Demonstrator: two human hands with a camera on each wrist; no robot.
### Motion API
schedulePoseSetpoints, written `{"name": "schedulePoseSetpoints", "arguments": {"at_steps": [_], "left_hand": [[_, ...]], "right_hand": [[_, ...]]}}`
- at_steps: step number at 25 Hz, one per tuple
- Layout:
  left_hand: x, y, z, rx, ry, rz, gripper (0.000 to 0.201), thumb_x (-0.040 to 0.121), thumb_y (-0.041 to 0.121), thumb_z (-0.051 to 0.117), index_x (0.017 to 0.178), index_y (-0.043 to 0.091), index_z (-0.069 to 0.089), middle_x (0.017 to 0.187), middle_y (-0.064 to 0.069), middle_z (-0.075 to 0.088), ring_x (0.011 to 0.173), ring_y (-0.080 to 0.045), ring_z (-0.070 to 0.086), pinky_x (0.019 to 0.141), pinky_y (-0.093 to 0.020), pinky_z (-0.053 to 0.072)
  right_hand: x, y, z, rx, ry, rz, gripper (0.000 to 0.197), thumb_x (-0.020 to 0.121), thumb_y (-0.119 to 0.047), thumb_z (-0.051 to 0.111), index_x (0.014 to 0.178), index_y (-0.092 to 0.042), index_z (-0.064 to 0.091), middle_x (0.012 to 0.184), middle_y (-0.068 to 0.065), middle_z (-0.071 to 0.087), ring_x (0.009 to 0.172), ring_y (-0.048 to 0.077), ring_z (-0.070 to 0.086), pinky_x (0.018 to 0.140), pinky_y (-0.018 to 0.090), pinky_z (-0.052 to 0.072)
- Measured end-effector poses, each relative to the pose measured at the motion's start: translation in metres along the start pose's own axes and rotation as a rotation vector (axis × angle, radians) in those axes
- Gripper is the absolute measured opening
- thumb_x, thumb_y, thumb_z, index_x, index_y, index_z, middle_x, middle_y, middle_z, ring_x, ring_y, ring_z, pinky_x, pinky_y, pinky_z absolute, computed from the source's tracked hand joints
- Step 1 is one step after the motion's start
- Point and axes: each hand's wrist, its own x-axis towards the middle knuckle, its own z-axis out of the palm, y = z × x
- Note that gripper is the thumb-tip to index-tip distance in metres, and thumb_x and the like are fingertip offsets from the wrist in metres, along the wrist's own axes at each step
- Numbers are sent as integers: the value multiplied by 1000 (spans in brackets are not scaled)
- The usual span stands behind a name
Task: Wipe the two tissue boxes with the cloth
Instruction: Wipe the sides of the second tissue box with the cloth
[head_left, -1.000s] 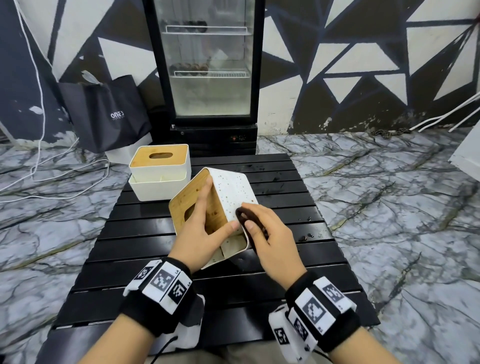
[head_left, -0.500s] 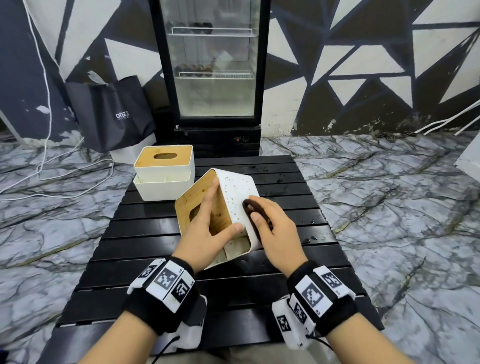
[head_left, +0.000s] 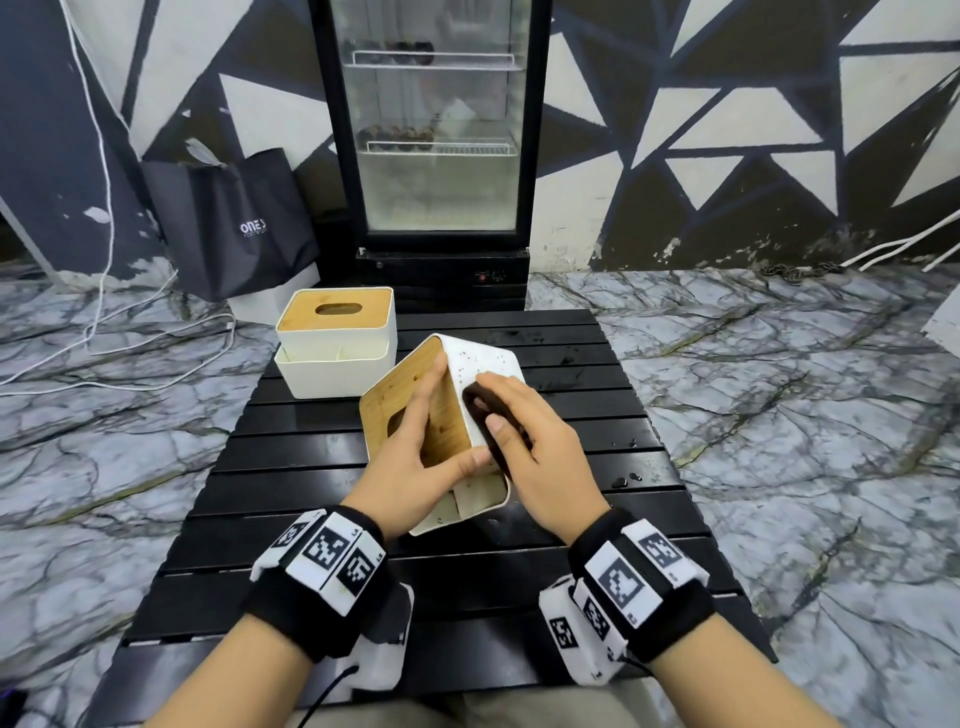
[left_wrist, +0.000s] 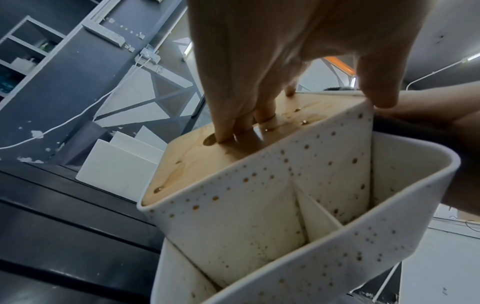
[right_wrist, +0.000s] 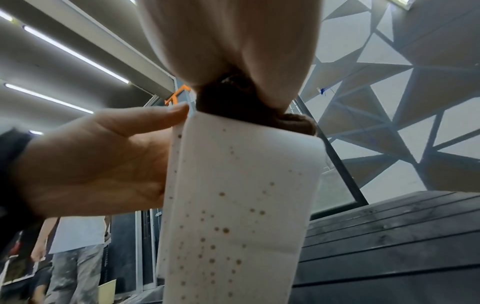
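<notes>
A white tissue box (head_left: 485, 364) with brown specks and a bamboo lid stands tilted on its edge on the black slatted table (head_left: 415, 577). My left hand (head_left: 415, 457) holds it, fingers flat on the lid and thumb hooked over the white side; the left wrist view shows the box (left_wrist: 259, 195) and its speckled compartments. My right hand (head_left: 535, 447) grips a dark brown cloth (head_left: 480, 402) and presses it on the white side. In the right wrist view the cloth (right_wrist: 233, 102) sits at the top of that side (right_wrist: 239, 205). A second, cleaner tissue box (head_left: 335, 338) stands upright at the table's back left.
Liquid drops (head_left: 628, 475) lie on the slats right of the box. A glass-door fridge (head_left: 436, 156) stands behind the table, a black bag (head_left: 234, 223) and white cables (head_left: 104, 338) to its left. A person (right_wrist: 75, 246) stands nearby in the right wrist view.
My right hand has slid the cloth up the box's white side, away from me. The left hand keeps its hold on the tilted box.
</notes>
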Motion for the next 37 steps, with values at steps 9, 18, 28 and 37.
{"name": "schedulePoseSetpoints", "arguments": {"at_steps": [9,18,28,37], "left_hand": [[4,-5,-3,24,-48,28,95,68,58,65,140,59,3,152,15,26,139,-1,28,115,-41,29],[3,-2,2,67,-41,41,95,66,62,60,141,56,2,134,45,21,131,16,25,112,-24,26],[2,-10,0,-38,38,0,89,65,61,61,133,69,3,147,18,30,136,-7,34,110,-45,35],[-1,-12,4,-161,44,-8,87,68,56,67,133,68,11,146,4,40,134,-18,40,109,-49,35]], "right_hand": [[1,-1,-1,-10,17,-21,39,89,-17,45,128,-18,50,124,-10,51,120,-6,41,101,8,28],[0,1,1,23,33,-36,38,90,-16,45,128,-19,49,128,-4,52,123,5,43,105,17,31],[-24,15,1,-73,68,-3,40,91,-32,39,130,-26,43,129,-14,44,128,5,36,107,13,24],[-4,11,2,-103,69,-10,41,90,-19,42,131,-15,45,131,-13,38,129,1,28,109,11,17]]}}
